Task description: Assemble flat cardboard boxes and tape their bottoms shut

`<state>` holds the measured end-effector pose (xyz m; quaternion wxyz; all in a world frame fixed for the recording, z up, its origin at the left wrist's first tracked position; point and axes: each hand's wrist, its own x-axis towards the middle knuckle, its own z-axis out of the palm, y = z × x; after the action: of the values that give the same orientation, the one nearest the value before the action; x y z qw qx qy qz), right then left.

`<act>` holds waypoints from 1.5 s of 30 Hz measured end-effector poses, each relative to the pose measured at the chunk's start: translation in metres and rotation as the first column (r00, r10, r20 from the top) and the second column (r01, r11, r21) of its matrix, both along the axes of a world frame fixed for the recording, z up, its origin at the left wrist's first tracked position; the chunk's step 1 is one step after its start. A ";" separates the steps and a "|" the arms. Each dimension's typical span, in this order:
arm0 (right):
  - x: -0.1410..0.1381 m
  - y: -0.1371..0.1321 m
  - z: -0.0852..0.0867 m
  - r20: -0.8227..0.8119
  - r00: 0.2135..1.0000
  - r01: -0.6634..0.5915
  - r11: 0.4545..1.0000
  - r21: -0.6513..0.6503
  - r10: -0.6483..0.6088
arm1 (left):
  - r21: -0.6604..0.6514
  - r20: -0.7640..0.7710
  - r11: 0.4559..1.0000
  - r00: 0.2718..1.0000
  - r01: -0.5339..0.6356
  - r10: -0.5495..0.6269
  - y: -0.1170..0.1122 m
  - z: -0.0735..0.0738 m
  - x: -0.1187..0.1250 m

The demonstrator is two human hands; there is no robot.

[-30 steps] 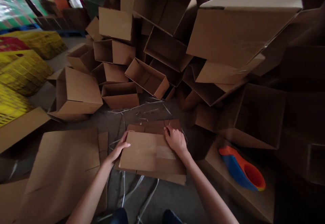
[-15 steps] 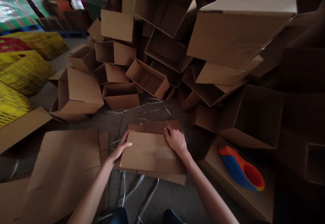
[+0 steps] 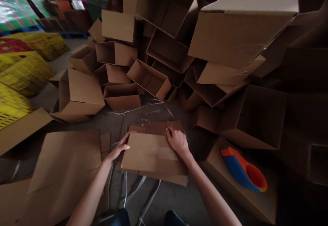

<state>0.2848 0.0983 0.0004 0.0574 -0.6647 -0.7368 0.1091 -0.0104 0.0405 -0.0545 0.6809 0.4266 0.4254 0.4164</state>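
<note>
A flattened cardboard box (image 3: 146, 154) lies on a small pile of flattened cardboard (image 3: 176, 179) on the floor between my feet and the box heap. My left hand (image 3: 121, 147) holds its left edge, thumb at the near side and fingers passing behind the far corner. At the far right edge, my right hand (image 3: 178, 140) has its fingers curled over the cardboard; the fingertips are partly hidden. A strip of clear tape shows on the top face near my right hand.
Open cardboard boxes (image 3: 148, 79) are heaped ahead and right. An orange-and-blue tape dispenser (image 3: 243, 171) sits on a box (image 3: 230, 185) at right. More flat cardboard (image 3: 66, 164) lies left, near yellow crates (image 3: 23, 72). White straps (image 3: 151, 198) trail on the floor.
My left hand has shifted slightly left, and its thumb has drawn back from the top face to the edge. My right hand and the cardboard look almost unchanged.
</note>
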 end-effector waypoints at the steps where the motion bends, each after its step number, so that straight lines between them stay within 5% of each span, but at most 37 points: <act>1: 0.000 0.000 0.000 0.000 1.000 0.002 1.000 -0.004 -0.002 | 0.005 -0.013 1.000 1.000 -0.001 0.001 0.001 0.001 0.001; 20: -0.002 -0.001 0.004 0.008 1.000 0.002 1.000 -0.026 -0.002 | 0.004 -0.062 0.993 0.991 0.115 -0.115 0.003 0.013 -0.003; 45: -0.002 -0.001 0.001 0.015 1.000 -0.001 1.000 -0.015 0.001 | -0.042 -0.181 0.992 0.975 0.122 -0.128 0.011 0.018 0.003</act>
<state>0.2829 0.0969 0.0018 0.0470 -0.6655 -0.7368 0.1097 -0.0071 0.0514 -0.0360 0.6701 0.4787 0.4649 0.3251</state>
